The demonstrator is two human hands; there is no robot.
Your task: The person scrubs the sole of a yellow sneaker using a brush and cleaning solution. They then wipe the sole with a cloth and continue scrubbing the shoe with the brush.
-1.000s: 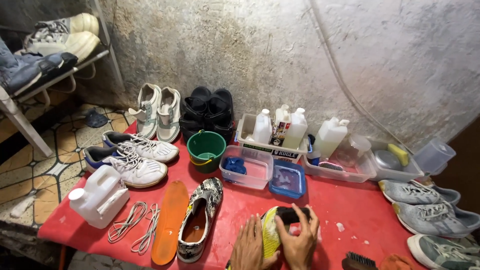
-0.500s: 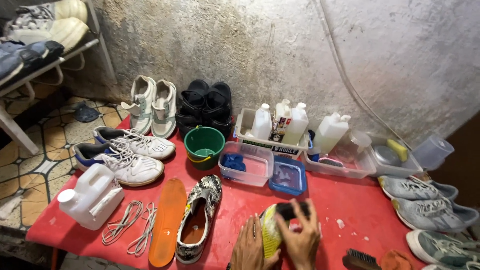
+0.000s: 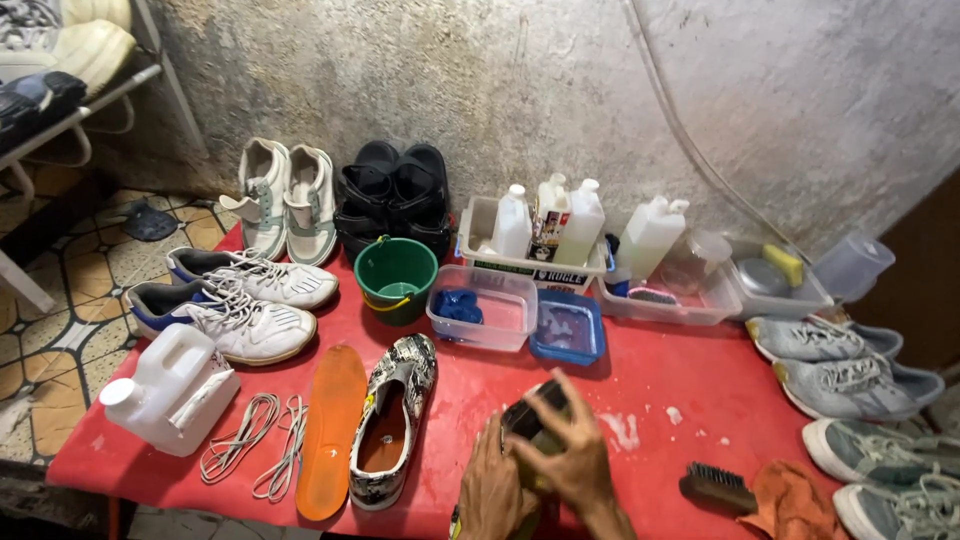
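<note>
While the left hand braced the shoe from the left side, the right hand gripped it from above, both hands closed on it. Its dark sole faced up at the near edge of the red tabletop. A patterned shoe and orange insole lay left; a brush lay right.

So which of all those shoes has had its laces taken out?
The black-and-white patterned shoe lying alone near the table's front edge, beside the orange insole. Its eyelets are bare; the white, grey and other shoes are paired and laced or strapped.
</note>
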